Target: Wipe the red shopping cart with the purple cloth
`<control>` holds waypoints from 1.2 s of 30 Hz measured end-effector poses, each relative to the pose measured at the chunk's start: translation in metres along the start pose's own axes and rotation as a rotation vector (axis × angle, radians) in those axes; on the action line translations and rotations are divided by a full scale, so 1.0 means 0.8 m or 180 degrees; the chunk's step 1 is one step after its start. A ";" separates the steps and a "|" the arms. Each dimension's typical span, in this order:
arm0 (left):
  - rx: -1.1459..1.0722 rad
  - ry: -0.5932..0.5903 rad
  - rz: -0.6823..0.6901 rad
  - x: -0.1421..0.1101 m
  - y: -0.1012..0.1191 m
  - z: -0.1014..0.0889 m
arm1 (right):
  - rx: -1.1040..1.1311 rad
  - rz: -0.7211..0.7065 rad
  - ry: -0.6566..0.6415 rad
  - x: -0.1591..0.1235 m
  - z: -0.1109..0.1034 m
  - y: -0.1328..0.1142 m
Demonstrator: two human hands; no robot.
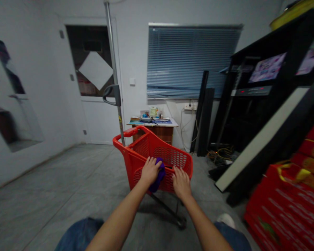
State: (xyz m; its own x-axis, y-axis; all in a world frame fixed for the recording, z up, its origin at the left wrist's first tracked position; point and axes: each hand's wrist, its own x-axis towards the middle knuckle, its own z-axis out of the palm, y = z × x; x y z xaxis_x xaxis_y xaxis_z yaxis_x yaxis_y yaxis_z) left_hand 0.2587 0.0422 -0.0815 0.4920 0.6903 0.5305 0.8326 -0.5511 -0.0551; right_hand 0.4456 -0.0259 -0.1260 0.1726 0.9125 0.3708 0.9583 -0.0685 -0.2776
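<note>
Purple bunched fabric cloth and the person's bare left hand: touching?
Touching. The head view shows the bare left hand laid over the purple bunched fabric cloth, which bulges out beside the thumb with no gap visible.

"What sort of place is this?"

"Probably a storeroom-cum-office, though the right side is dim: cluttered desk (pixel 166 133), window blind (pixel 191 62), equipment rack (pixel 293 66), stacked red boxes (pixel 285 202), bare grey floor (pixel 75 184)."
</note>
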 end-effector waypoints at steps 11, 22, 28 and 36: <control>-0.0094 -0.0023 -0.0407 -0.011 -0.002 0.005 | 0.0172 0.0042 0.0139 -0.015 0.014 -0.043; 0.0020 -0.0185 -0.0332 -0.008 -0.058 -0.014 | 0.0287 -0.0387 -0.0146 -0.029 0.002 -0.019; -0.0071 -0.0165 -0.0243 -0.018 -0.025 -0.004 | 0.0330 -0.0384 -0.0099 -0.037 0.012 -0.045; -0.0247 -0.0129 0.0088 -0.029 -0.020 0.006 | 0.0287 -0.0570 -0.0301 -0.030 0.006 -0.015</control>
State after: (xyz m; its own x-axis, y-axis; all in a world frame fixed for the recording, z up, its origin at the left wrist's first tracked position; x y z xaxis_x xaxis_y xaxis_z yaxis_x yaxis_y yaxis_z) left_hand 0.2350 0.0372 -0.0972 0.5258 0.6918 0.4950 0.7971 -0.6038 -0.0028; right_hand 0.4287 -0.0454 -0.1356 -0.0248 0.9409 0.3378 0.9467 0.1307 -0.2944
